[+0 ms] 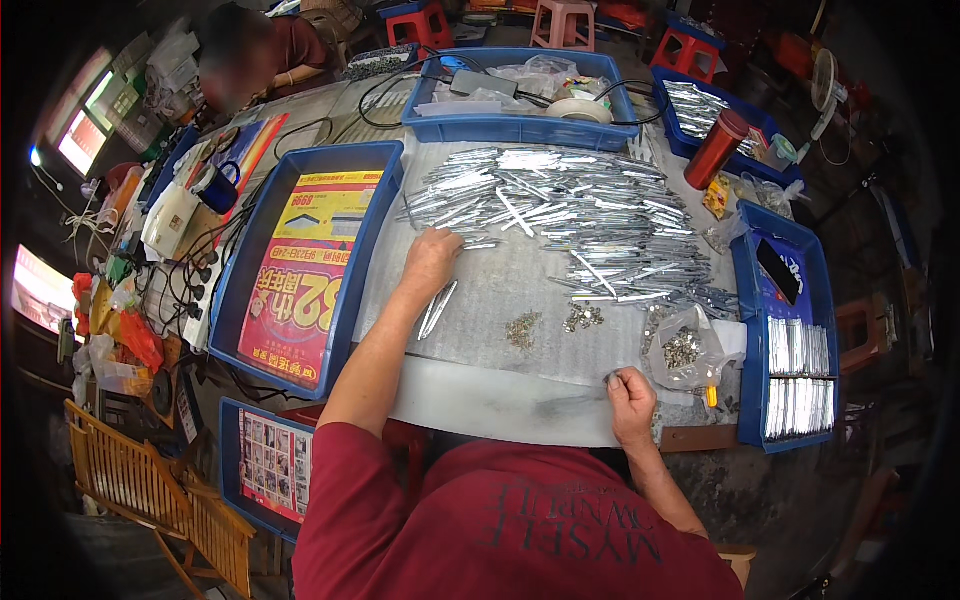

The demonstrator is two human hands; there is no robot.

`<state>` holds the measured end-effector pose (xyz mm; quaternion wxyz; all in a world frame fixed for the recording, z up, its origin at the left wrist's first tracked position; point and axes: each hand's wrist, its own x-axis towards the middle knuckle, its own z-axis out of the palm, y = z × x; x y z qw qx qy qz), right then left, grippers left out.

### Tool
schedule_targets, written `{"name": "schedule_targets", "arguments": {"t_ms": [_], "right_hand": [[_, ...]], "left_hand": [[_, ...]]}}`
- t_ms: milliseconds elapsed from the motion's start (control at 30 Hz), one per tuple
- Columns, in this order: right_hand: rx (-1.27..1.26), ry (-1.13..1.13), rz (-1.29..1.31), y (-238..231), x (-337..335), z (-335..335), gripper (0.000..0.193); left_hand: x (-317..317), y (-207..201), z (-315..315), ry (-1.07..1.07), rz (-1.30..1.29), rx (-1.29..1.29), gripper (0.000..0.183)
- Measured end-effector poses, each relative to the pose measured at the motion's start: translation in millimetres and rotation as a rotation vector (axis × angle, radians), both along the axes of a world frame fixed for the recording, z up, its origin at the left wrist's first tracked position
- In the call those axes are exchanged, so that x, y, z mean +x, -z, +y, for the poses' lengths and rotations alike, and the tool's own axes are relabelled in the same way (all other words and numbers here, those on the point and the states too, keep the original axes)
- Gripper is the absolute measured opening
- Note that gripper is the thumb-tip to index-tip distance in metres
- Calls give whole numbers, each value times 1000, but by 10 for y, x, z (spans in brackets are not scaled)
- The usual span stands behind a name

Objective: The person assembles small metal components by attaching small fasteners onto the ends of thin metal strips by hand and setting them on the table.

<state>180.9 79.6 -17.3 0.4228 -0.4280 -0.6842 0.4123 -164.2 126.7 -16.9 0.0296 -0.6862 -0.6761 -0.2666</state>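
My left hand (432, 260) is at the left edge of a wide pile of thin silvery metal strips (590, 205). Its fingers are bent together, and whatever they pinch is hidden. Below its wrist lie a few loose strips (437, 309). Down at the table's front edge rests my right hand (632, 402), fingers curled closed. A tiny dark spot shows at its fingertips, too small to name. Just beyond it sits a clear plastic bag (686, 348) of small metal pieces. Two small heaps of tiny parts, one brassy (522, 330) and one darker (583, 317), lie between the hands.
A blue tray (345, 345) lined with printed paper stands left. Another blue tray (745, 300) at right holds stacked strips and a phone (779, 271). Behind the pile are a blue bin (520, 128) with cables and a red tumbler (716, 150). Another person (300, 50) sits far left.
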Motion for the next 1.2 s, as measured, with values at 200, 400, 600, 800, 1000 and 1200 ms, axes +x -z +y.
{"name": "schedule_targets", "arguments": {"t_ms": [200, 400, 600, 800, 1000, 1200], "right_hand": [[-2, -5, 9, 1, 0, 5, 10], [-12, -4, -11, -7, 6, -3, 10], [9, -6, -53, -49, -1, -11, 10], [8, -91, -176, -165, -85, 45, 11], [-277, -156, 240, -177, -315, 86, 16], [-406, -205, 328, -247, -431, 77, 13]], "left_hand": [[94, -14, -83, -86, -27, 85, 6], [254, -59, -239, -176, -125, 132, 5], [686, -254, -534, -69, -395, 97, 8], [1103, -344, -822, 3, -554, 124, 8], [1367, -315, -999, 24, -599, 164, 8], [1487, -273, -1128, 90, -554, 126, 13]]}}
